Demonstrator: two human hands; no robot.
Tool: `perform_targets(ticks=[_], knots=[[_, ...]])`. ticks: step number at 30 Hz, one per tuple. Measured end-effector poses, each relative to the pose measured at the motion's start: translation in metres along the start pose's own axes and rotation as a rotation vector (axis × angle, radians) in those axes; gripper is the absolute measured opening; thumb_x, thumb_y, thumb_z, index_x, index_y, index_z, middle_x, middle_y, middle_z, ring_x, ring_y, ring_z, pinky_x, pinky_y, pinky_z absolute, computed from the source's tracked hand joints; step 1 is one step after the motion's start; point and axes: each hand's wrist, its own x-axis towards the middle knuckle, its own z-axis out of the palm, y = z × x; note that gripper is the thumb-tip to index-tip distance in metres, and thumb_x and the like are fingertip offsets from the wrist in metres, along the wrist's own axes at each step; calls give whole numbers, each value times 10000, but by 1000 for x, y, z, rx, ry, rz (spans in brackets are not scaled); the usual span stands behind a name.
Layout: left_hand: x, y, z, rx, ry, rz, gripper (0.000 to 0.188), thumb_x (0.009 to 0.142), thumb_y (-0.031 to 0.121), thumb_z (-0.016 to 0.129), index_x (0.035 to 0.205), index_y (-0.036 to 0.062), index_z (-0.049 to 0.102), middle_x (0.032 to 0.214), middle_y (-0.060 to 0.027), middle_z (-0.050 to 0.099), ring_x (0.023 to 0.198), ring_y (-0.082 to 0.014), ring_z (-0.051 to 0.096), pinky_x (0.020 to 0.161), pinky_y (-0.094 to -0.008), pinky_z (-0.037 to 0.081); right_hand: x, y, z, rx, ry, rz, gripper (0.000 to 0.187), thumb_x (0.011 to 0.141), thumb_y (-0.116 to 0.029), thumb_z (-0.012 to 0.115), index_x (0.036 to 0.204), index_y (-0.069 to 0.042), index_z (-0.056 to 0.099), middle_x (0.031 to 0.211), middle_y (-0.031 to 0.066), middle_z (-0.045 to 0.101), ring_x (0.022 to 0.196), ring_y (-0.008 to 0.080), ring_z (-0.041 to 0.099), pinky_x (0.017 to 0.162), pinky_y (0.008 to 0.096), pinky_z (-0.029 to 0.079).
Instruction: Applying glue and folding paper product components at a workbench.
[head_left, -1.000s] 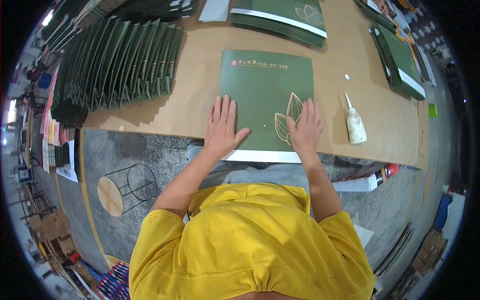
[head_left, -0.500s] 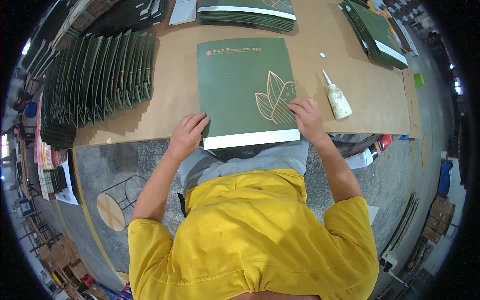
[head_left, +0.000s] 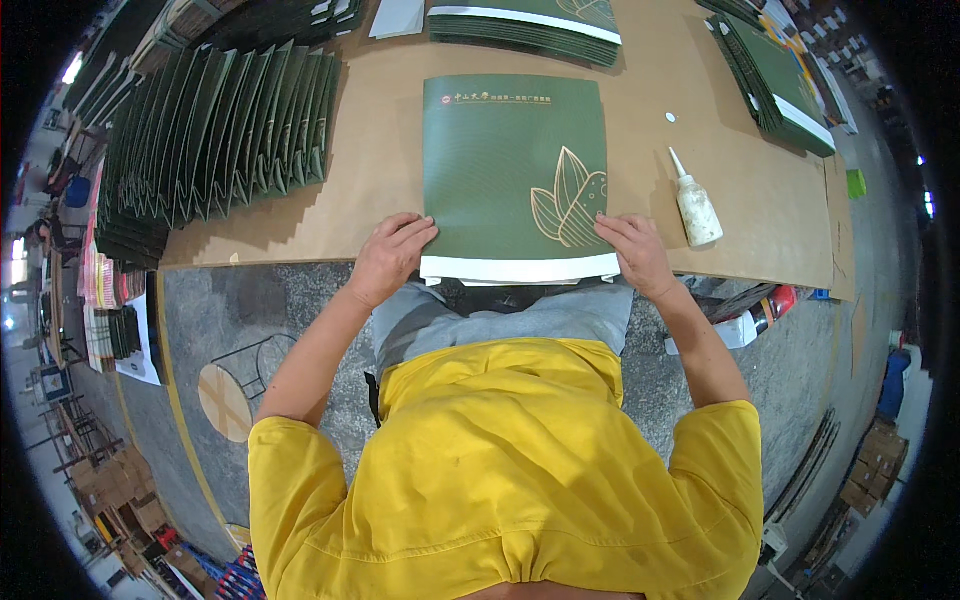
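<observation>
We see two hands, fingers together, pinching one flat green paper bag [head_left: 500, 185]: left hand [head_left: 393, 258] at its 8 o'clock edge, right hand [head_left: 643, 260] at 4, thumbs hidden. Palms down, forearms angled inward. Bag lies on the table [head_left: 375, 150], white strip overhanging at 6. One white bottle [head_left: 698, 215] past 3, contents unclear to us. Two green stacks: 12 [head_left: 525, 35], 2 [head_left: 775, 90]. One pleated row [head_left: 220, 130], 9 to 10, too many to count.
</observation>
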Motion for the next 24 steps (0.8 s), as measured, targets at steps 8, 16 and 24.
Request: perform_targets(ticks=[8, 16, 24], knots=[[9, 23, 0, 245, -48, -39, 419, 715, 50, 559, 1132, 6, 558, 1063, -121, 512, 1067, -297, 455, 959, -441, 363, 13, -5, -5, 29, -24, -45, 360, 658, 44, 540, 1005, -27, 602, 952, 96, 564, 893, 289, 534, 769, 369, 457], [18, 23, -4, 285, -6, -30, 335, 703, 55, 558, 1035, 14, 567, 978, -114, 544, 1034, -295, 468, 960, -437, 352, 18, -4, -7, 52, -62, -40, 326, 632, 58, 543, 941, -39, 580, 958, 99, 558, 897, 288, 538, 760, 360, 466], [18, 16, -8, 207, -34, -75, 281, 698, 30, 565, 975, 33, 612, 955, -89, 570, 1023, -287, 486, 931, -420, 368, 25, -2, -13, 138, -177, 1, 272, 683, 68, 523, 932, -30, 567, 980, 111, 556, 936, 310, 538, 789, 380, 460]])
